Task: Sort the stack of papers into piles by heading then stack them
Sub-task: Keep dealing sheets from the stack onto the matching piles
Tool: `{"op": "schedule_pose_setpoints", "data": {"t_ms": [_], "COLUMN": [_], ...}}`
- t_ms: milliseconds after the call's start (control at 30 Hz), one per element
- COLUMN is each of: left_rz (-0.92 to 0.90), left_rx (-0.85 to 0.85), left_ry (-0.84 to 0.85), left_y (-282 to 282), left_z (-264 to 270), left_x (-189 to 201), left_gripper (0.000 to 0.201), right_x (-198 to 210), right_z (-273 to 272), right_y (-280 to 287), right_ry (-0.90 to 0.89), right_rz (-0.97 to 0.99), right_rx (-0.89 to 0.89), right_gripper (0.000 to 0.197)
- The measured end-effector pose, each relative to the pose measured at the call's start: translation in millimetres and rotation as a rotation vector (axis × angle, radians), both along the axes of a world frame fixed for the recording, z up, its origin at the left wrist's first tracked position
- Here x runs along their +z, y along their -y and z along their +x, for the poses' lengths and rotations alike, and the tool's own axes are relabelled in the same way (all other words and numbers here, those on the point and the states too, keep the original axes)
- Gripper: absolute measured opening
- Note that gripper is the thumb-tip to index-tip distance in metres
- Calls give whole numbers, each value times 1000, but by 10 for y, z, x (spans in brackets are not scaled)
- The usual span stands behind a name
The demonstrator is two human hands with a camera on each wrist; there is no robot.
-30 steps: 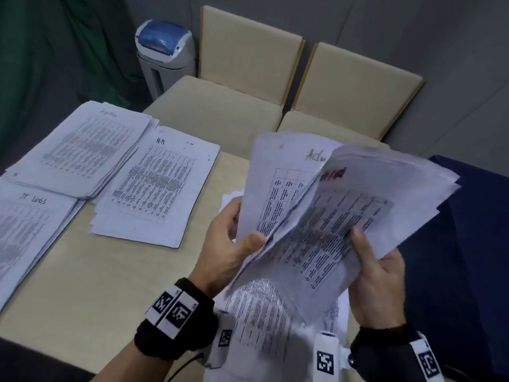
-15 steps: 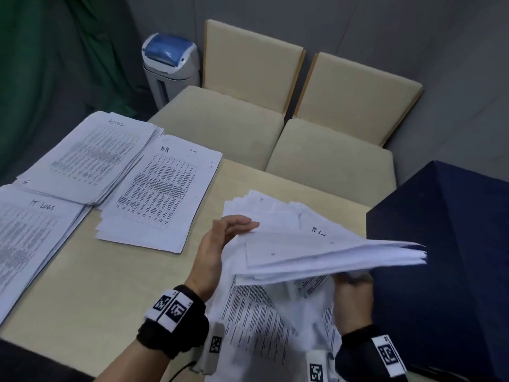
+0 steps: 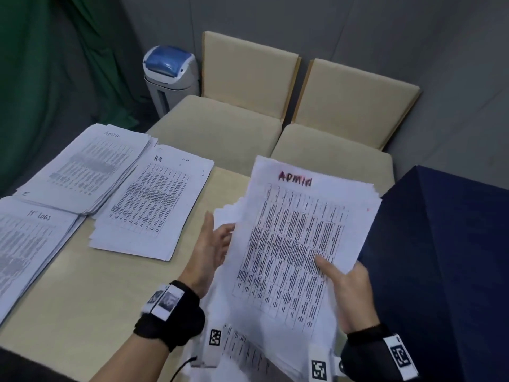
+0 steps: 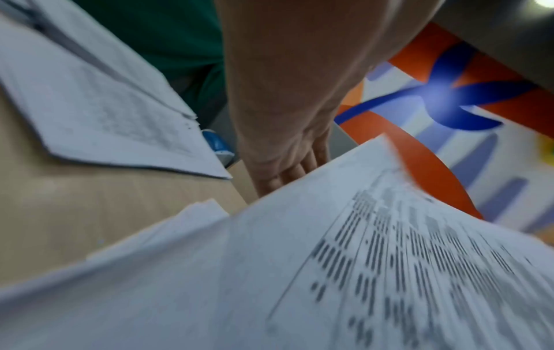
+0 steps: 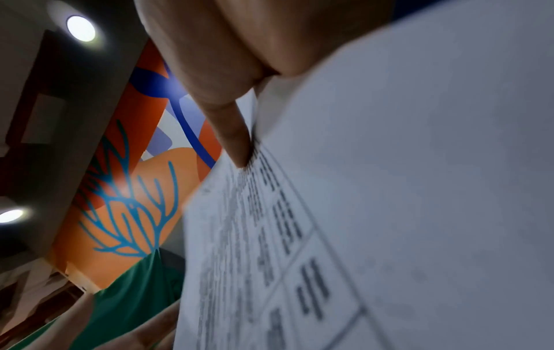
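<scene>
My right hand (image 3: 348, 288) holds a sheaf of printed papers (image 3: 297, 238) by its lower right corner, thumb on top; the top sheet is headed "ADMIN" in red. In the right wrist view the thumb (image 5: 230, 125) presses on the sheet (image 5: 389, 213). My left hand (image 3: 212, 252) is flat with straight fingers at the sheaf's left edge; its fingertips are hidden behind the paper (image 4: 359, 272). More loose sheets (image 3: 248, 351) lie under the sheaf. Three piles lie on the table (image 3: 91, 293): "Admin" (image 3: 91, 166), "HR" (image 3: 151, 199) and "IT Logs" (image 3: 24, 244).
Two beige chairs (image 3: 220, 128) (image 3: 336, 150) stand beyond the table's far edge. A dark blue block (image 3: 440, 257) rises right beside the held sheaf. A white and blue bin (image 3: 170, 75) and a green curtain (image 3: 41, 78) are at the back left.
The sheaf, fanned between both hands a second ago and edge-on half a second ago, now lies face up in my right hand. My left hand has let go and opened flat.
</scene>
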State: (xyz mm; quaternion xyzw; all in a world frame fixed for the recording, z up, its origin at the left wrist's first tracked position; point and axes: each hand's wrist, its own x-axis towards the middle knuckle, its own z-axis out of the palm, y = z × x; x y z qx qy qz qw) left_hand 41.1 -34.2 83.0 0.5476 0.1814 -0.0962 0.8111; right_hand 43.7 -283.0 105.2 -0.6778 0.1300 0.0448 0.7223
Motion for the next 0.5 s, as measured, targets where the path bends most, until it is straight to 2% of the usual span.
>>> {"op": "schedule_pose_setpoints", "data": {"t_ms": [33,100,133,167,367,433,500], "left_rz": [82,281,356,396,427,413,399], "left_rx": [-22,-26,6,45,287,329,288], "left_ry": [-5,80,137,194,329,314,261], "left_y": [53,170,228,271,368,318,258], "left_z": [-11,-45,-53,-65,-76,-102,-132], "left_x": [-6,28,72,107,261,179,-1], "left_gripper": [70,43,32,28,46,53,55], "right_x": [11,28,25,34,178,103,-15], "right_z": [12,24,26,19,-57,-85,-123], "right_y": [-7,-32,-44,-62,-238,-237,-239], "right_ry": [-5,24,57,87,274,260,180], "right_rz": [5,-19,-36,-53,-7,4,-3], "right_rx": [9,27,29,24,1,28,70], "right_gripper": [29,30,29,29,39,39,32]}}
